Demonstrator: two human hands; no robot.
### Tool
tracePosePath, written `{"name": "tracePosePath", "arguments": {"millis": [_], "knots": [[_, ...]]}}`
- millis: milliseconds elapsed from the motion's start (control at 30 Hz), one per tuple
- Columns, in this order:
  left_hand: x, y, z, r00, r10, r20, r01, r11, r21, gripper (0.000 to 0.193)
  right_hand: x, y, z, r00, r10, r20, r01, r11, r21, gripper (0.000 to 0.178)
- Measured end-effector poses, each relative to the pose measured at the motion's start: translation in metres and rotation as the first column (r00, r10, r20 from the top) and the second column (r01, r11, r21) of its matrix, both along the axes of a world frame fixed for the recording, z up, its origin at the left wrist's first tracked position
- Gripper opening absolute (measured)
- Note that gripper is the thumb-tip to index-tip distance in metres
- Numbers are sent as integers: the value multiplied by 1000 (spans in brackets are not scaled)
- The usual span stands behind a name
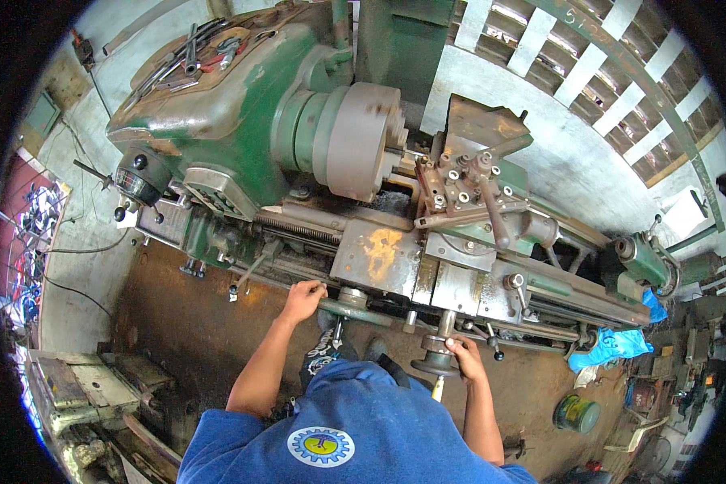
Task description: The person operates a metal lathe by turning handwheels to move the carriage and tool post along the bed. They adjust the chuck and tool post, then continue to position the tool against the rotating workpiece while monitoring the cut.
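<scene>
At a large green metal lathe, my left hand is closed on the rim of the carriage handwheel. My right hand grips the smaller cross-slide handwheel, its fingers on the wheel's right side. Above them lies the carriage, with a yellow-brown stain on its flat top. The tool post stands on the slide, bolts and a long handle on it. To its left is the grey chuck, its jaws blurred. A short workpiece end seems to show between chuck and tool post, too small to make out.
Wrenches and other tools lie on the headstock. The tailstock sits at the right end of the bed. Blue plastic bags hang below it, and a green tin stands on the floor. Another machine is at lower left.
</scene>
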State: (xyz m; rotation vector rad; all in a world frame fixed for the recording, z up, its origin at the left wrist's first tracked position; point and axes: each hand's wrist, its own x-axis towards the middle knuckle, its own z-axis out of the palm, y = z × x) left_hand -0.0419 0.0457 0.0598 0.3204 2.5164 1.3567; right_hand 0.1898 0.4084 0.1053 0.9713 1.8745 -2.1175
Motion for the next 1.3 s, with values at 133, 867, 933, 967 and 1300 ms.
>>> {"name": "tracePosePath", "arguments": {"millis": [133,867,933,967,1300], "knots": [[18,26,44,975,-174,-136,152,976,-159,41,1,1,-5,1000,-14,-27,14,1000,20,51],[18,30,29,969,-175,-176,119,949,-293,51,1,0,-1,1000,-8,30,8,1000,10,56],[18,28,27,972,-165,-170,113,953,-280,51,1,1,-1,1000,8,19,-8,1000,0,53],[17,27,26,979,-160,-126,119,952,-281,51,1,1,-2,1000,0,21,0,1000,4,52],[11,21,24,983,-182,-20,169,945,-281,48,4,2,-9,995,-37,98,35,999,23,65]]}}
